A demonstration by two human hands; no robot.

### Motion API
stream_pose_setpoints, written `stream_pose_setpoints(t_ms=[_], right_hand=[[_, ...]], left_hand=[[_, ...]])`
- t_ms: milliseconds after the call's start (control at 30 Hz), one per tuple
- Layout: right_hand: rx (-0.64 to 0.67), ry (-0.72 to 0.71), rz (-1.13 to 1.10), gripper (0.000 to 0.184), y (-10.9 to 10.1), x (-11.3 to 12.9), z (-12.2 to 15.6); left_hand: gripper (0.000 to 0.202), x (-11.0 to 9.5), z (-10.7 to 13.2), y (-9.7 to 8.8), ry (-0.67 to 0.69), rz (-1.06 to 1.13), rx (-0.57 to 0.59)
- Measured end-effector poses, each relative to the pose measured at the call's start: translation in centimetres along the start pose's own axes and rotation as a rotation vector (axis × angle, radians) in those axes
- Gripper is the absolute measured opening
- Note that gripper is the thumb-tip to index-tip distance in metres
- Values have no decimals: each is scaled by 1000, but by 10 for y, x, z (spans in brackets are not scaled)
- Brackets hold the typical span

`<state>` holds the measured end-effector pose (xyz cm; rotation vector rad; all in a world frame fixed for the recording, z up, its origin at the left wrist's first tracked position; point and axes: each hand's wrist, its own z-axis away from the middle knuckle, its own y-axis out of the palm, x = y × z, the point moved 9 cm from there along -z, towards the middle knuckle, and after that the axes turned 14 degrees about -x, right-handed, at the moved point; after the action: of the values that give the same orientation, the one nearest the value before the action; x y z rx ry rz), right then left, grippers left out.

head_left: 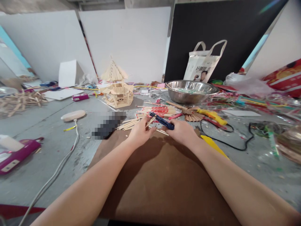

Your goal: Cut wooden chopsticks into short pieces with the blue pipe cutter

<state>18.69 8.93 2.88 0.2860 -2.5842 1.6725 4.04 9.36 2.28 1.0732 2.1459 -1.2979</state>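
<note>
My left hand (141,131) has its fingers closed on a thin wooden stick (151,121). My right hand (183,131) is wrapped round a long, dark blue hand tool (162,121), whose exact kind is unclear. The tool's far end lies over or against the stick; I cannot tell whether it grips it. Behind my hands is a pile of wooden chopsticks (162,110) in red-printed wrappers. More bare sticks (129,124) lie left of my left hand, and a few short ones (162,132) lie between the hands. Both hands are above a brown board or mat (150,182).
A stick-built pavilion model (117,94) stands behind the pile. Also around are a steel basin (191,91), a yellow-handled tool (213,116) with a black cord, a paper fan (191,114), a blurred-out dark object (109,125), a white cable (68,157) and a purple power strip (21,155).
</note>
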Motion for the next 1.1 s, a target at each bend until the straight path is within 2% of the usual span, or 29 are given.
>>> stream_pose_setpoints(t_ms=[100,233,400,600,767,1100], right_hand=[[7,11,-5,52,0,0,0],[13,53,-19,50,-2,-6,-2],[3,70,-5,50,-4,-6,-1],[-15,84,-33,48,-8,1,2],[-54,68,-59,43,-11,1,1],[-155,17,-118,40,-16,4,1]], left_hand=[[25,1,2,-2,38,-144,-9],[33,2,3,-11,54,-241,-93],[32,-1,3,-15,52,-152,-138],[33,-3,1,-23,-35,8,-225],[33,-8,-2,-20,-47,211,-185],[32,9,-5,-6,-212,458,-63]])
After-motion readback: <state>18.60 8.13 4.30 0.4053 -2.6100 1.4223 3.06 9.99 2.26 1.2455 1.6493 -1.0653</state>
